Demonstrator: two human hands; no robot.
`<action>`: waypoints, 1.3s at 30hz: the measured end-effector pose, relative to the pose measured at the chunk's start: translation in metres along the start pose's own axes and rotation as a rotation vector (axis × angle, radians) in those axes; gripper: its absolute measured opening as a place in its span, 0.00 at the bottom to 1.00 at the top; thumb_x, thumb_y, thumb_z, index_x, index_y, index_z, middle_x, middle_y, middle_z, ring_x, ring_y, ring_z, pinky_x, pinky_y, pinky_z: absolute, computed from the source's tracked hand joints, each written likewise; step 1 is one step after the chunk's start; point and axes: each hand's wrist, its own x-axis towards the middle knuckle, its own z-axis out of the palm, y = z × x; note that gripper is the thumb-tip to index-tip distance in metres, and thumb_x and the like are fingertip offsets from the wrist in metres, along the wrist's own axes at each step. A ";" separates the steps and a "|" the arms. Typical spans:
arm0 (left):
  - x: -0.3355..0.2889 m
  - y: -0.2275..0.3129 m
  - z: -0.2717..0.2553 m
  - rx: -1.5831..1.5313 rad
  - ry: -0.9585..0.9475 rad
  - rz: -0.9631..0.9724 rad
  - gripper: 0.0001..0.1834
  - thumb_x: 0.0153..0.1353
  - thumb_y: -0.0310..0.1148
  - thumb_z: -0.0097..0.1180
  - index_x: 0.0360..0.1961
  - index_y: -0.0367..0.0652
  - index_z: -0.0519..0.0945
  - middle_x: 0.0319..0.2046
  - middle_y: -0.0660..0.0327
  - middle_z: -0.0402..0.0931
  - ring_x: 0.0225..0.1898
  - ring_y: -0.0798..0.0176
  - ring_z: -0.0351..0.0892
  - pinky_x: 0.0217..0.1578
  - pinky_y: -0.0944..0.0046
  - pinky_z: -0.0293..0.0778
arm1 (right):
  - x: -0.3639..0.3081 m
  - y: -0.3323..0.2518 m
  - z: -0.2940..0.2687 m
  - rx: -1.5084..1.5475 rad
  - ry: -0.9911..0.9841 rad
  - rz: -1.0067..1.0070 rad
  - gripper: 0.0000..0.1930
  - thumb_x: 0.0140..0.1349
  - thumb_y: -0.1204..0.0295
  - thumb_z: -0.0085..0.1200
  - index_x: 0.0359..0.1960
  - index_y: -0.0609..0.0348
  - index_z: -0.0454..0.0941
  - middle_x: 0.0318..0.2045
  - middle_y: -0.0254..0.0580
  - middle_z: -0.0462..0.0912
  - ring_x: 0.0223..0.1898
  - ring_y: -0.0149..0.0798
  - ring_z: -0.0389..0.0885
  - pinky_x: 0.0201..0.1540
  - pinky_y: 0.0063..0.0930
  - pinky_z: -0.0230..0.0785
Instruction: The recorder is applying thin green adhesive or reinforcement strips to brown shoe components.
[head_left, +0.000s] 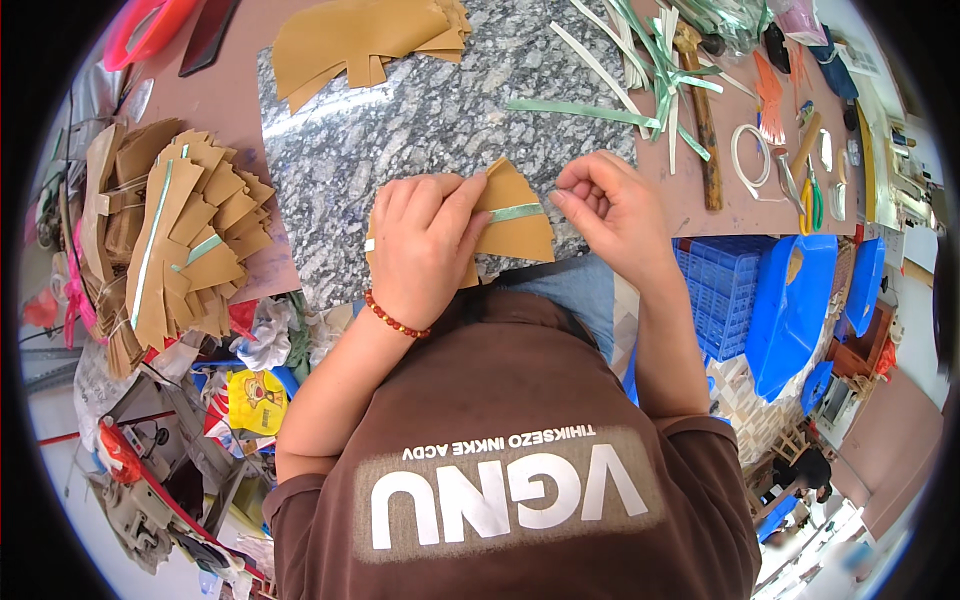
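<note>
A tan piece of sheet material [512, 192], leather or thick paper, lies at the near edge of the speckled stone slab [400, 130]. Across it runs a shiny pale green strip [515, 212], whose whitish end shows left of my hand. My left hand [425, 235] is bent over the piece and holds it down, covering its middle. Just right of the piece, apart from it, my right hand [610, 210] is raised with fingers curled and thumb and forefinger pinched. Whatever it may hold is too small to make out.
Tan cut pieces [365, 45] lie at the slab's far edge, with a bundled stack [190, 230] at left. Green and white strips [655, 75], a hammer [708, 150] and scissors [811, 200] lie to the right. Blue crates [715, 295] stand below the table's right side.
</note>
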 end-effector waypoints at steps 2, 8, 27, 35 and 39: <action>0.000 0.002 0.001 0.024 0.021 0.023 0.22 0.49 0.26 0.69 0.48 0.42 0.82 0.39 0.60 0.79 0.41 0.54 0.76 0.44 0.54 0.69 | 0.003 -0.002 0.002 -0.023 -0.010 -0.014 0.06 0.59 0.75 0.61 0.37 0.60 0.79 0.30 0.37 0.77 0.26 0.31 0.77 0.29 0.24 0.70; -0.002 0.001 0.001 0.045 0.037 0.037 0.22 0.50 0.26 0.68 0.49 0.41 0.81 0.39 0.61 0.79 0.42 0.54 0.77 0.44 0.54 0.70 | 0.008 -0.008 0.009 -0.054 -0.008 -0.048 0.08 0.60 0.74 0.60 0.40 0.59 0.79 0.33 0.40 0.79 0.30 0.37 0.82 0.32 0.30 0.74; 0.016 -0.004 0.000 -0.058 -0.090 -0.077 0.09 0.53 0.27 0.65 0.35 0.45 0.79 0.36 0.61 0.77 0.40 0.52 0.75 0.45 0.54 0.68 | 0.012 0.001 0.019 -0.306 -0.034 -0.259 0.21 0.52 0.84 0.55 0.45 0.45 0.86 0.46 0.40 0.78 0.44 0.41 0.80 0.44 0.33 0.74; -0.048 -0.040 -0.150 -0.228 0.388 -0.033 0.08 0.63 0.25 0.53 0.32 0.46 0.66 0.24 0.63 0.67 0.25 0.62 0.67 0.48 0.50 0.73 | 0.014 -0.003 0.006 -0.387 -0.057 -0.353 0.20 0.55 0.80 0.55 0.47 0.41 0.86 0.45 0.40 0.79 0.46 0.46 0.80 0.47 0.36 0.74; -0.047 -0.079 -0.236 -0.513 0.890 -0.035 0.01 0.66 0.23 0.53 0.36 0.38 0.73 0.34 0.59 0.77 0.33 0.61 0.73 0.45 0.56 0.74 | 0.017 0.001 0.006 -0.290 -0.047 -0.296 0.18 0.56 0.79 0.57 0.48 0.44 0.85 0.44 0.42 0.80 0.46 0.45 0.79 0.47 0.37 0.74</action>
